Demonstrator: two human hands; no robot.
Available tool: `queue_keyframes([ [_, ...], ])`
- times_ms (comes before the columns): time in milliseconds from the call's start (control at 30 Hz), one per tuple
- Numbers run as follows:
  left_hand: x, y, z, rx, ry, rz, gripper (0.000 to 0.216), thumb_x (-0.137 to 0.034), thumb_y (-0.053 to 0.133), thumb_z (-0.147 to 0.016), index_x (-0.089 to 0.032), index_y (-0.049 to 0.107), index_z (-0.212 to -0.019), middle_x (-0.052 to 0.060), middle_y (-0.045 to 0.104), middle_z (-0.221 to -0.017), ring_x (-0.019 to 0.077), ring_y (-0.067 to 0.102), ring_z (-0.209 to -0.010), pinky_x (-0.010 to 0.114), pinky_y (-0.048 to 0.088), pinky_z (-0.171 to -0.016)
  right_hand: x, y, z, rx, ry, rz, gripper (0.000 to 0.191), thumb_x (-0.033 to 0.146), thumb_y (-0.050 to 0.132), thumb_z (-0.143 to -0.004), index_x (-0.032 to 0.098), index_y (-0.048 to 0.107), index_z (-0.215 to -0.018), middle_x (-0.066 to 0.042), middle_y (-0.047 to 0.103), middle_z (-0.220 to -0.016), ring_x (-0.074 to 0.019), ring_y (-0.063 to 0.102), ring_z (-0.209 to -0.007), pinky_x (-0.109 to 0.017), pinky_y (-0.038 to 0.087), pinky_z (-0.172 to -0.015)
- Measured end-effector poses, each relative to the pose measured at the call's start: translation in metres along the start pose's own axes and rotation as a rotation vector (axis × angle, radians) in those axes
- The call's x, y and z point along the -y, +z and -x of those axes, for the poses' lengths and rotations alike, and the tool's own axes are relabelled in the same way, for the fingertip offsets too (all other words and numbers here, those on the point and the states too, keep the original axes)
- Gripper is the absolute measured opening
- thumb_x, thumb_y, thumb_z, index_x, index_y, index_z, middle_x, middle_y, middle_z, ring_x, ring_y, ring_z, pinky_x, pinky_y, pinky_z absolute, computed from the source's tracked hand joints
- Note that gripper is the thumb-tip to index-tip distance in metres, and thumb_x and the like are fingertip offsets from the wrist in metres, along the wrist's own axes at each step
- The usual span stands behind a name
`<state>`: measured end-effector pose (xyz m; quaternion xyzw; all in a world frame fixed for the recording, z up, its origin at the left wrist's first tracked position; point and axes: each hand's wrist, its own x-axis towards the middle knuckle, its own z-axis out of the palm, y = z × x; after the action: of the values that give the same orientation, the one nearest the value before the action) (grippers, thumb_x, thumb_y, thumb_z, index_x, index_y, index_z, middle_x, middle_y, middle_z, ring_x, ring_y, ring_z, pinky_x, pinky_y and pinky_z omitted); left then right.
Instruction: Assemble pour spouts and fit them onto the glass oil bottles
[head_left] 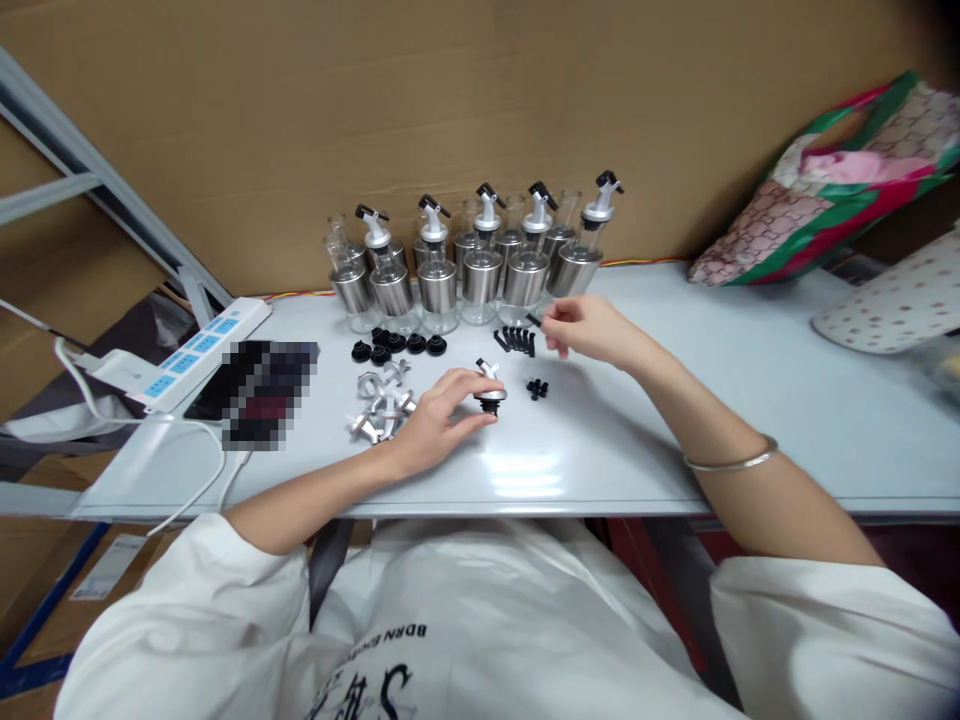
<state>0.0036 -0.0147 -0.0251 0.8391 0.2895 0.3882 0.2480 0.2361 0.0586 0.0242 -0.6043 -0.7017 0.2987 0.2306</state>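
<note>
Between the thumb and fingers of my left hand [442, 415] is a silver bottle pourer [491, 398] with a black ribbed stopper, held upright over the table. My right hand [581, 328] pinches a small black lever piece [534, 320] near a row of similar black levers [516, 340]. Below that row lies a little heap of tiny black caps [537, 388]. Left of my left hand are loose silver pourer tops [382, 400], with several black rubber stoppers [397, 344] behind them.
Glass bottles with steel sleeves [439, 288] line the back, some topped with pourers. At left are a white power strip [206, 350], cables and a dark, pixelated device [262, 390]. A patterned bag [817, 200] and a dotted white object [892, 295] are at right.
</note>
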Motion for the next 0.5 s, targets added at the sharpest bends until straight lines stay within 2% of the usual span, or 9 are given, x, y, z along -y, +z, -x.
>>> queue_keyframes([
  [100,0.002,0.001,0.001,0.020,-0.011,-0.036,0.029,-0.026,0.061,-0.087,-0.026,0.059,-0.116,0.007,0.055,-0.108,0.0194,0.055,-0.107,0.040,0.048,-0.097,0.009,0.004,0.008,0.386,-0.053,-0.550,0.024,0.033,0.065,-0.072,0.018,0.049,-0.065,0.003,0.049,-0.052,-0.0087,0.045,-0.046,-0.021,0.027,-0.042],
  [200,0.002,0.002,0.001,-0.014,-0.015,-0.081,0.029,-0.031,0.062,-0.086,-0.028,0.061,-0.114,0.007,0.047,-0.113,0.0211,0.050,-0.112,0.042,0.046,-0.099,0.014,0.010,0.014,0.641,-0.079,-0.712,0.031,0.038,0.074,-0.069,0.017,0.051,-0.069,0.004,0.051,-0.054,-0.0076,0.045,-0.048,-0.020,0.028,-0.043],
  [300,0.002,0.002,0.001,-0.049,-0.013,-0.135,0.027,-0.036,0.063,-0.084,-0.028,0.064,-0.110,0.008,0.041,-0.118,0.0242,0.044,-0.120,0.044,0.044,-0.102,0.014,0.014,0.017,0.732,-0.095,-0.752,0.035,0.043,0.074,-0.071,0.016,0.052,-0.072,0.004,0.053,-0.054,-0.0067,0.044,-0.047,-0.020,0.027,-0.043],
  [500,0.001,0.002,0.001,-0.030,-0.037,-0.155,0.025,-0.036,0.062,-0.085,-0.029,0.065,-0.108,0.008,0.038,-0.128,0.0252,0.043,-0.119,0.048,0.042,-0.103,0.012,0.018,0.016,0.731,-0.043,-0.739,0.033,0.042,0.071,-0.076,0.017,0.051,-0.071,0.004,0.051,-0.056,-0.0056,0.040,-0.046,-0.020,0.027,-0.042],
])
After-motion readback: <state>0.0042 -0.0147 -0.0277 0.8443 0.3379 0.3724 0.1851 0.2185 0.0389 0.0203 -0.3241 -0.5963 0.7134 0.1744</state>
